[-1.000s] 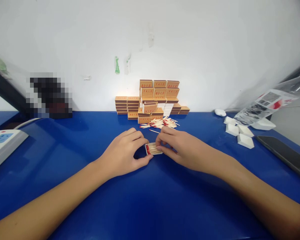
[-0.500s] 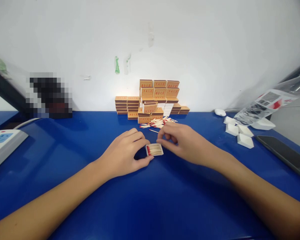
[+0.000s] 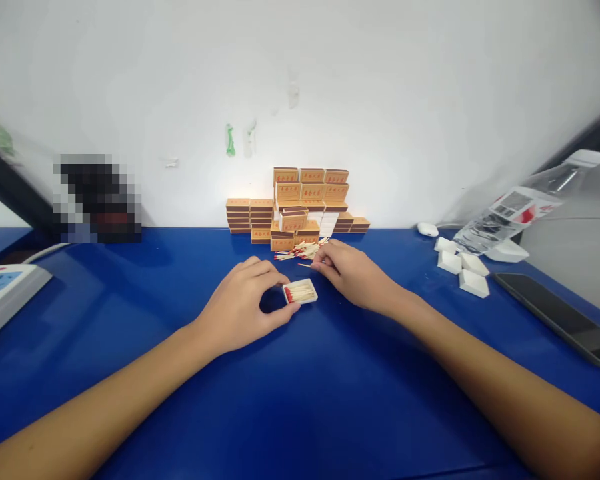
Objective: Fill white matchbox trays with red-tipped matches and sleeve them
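My left hand (image 3: 245,303) grips a small white matchbox tray (image 3: 309,299) between thumb and fingers at its left end. Wooden matches (image 3: 301,291) lie side by side in the tray, red heads toward my left hand. My right hand (image 3: 353,273) is just beyond the tray to the right, thumb and forefinger pinched at the plain end of a single match (image 3: 304,265), whose red head points left. Right behind it lies a loose pile of matches (image 3: 300,251), partly hidden by my right fingers.
Stacked matchboxes (image 3: 300,193) stand against the wall behind the pile. To the right are several white trays (image 3: 474,283), an earphone case (image 3: 427,229), a tilted plastic bottle (image 3: 510,207) and a phone (image 3: 555,317). At left lies a power strip (image 3: 13,293).
My right hand has moved from the tray's right end to the single match and pinched it. My left hand has shifted the tray slightly away from me. The camera view has shifted a little.
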A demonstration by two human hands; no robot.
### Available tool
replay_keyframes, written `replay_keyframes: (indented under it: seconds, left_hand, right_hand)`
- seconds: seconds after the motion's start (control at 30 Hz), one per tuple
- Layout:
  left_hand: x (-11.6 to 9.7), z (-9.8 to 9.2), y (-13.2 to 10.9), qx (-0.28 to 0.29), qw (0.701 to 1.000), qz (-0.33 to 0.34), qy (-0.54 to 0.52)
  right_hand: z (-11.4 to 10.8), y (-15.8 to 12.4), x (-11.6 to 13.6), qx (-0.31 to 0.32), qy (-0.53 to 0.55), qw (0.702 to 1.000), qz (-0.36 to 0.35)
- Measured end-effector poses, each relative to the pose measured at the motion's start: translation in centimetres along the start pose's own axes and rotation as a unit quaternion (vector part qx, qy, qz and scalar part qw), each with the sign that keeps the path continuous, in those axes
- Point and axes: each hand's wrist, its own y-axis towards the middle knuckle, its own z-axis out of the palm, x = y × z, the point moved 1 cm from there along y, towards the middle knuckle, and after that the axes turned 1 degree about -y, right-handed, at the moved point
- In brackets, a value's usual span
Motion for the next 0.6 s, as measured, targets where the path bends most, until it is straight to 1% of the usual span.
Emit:
replay_keyframes:
  seconds: [0.07,0.13,0.23,0.3,0.33,0.4,0.47,0.53,0.6]
  left_hand:
    - [0.2,0.1,-0.1,0.018,1.0,-0.013,0.0]
    - [0.3,0.1,-0.2,0.012,1.0,-0.02,0.004]
    - [0.4,0.1,-0.2,0.005,1.0,-0.018,0.009]
    - [0.4,0.1,-0.1,0.013,1.0,-0.013,0.008]
    - [0.4,0.1,-0.1,0.013,1.0,-0.008,0.007]
    - [0.3,0.1,-0.1,-0.009,1.0,0.006,0.002]
    - [0.2,0.0,-0.1,-0.032,0.999,0.018,0.0]
    - [0.2,0.1,-0.1,-0.021,1.0,0.02,0.001]
    - [0.2,0.1,-0.1,0.006,1.0,0.017,0.0]
  right_hand:
    - [-0.7,-0.4,0.1,-0.004,0.021,1.0,-0.015]
    - [-1.1,-0.9,0.5,-0.001,0.041,0.998,-0.042]
    - [-1.3,-1.4,1.6,0.048,0.046,0.994,-0.092]
    - [-1.4,-1.6,2.2,0.082,0.043,0.99,-0.109]
    - [-1.5,-1.6,2.3,0.085,0.043,0.989,-0.111]
    - [-1.8,-1.3,1.8,0.054,0.038,0.993,-0.102]
    - [-2.2,-0.9,0.6,-0.003,0.015,0.997,-0.07]
    - [-2.5,-0.4,-1.0,-0.043,-0.021,0.999,-0.026]
    - [-2.4,-0.1,-2.5,-0.045,-0.046,0.998,0.002]
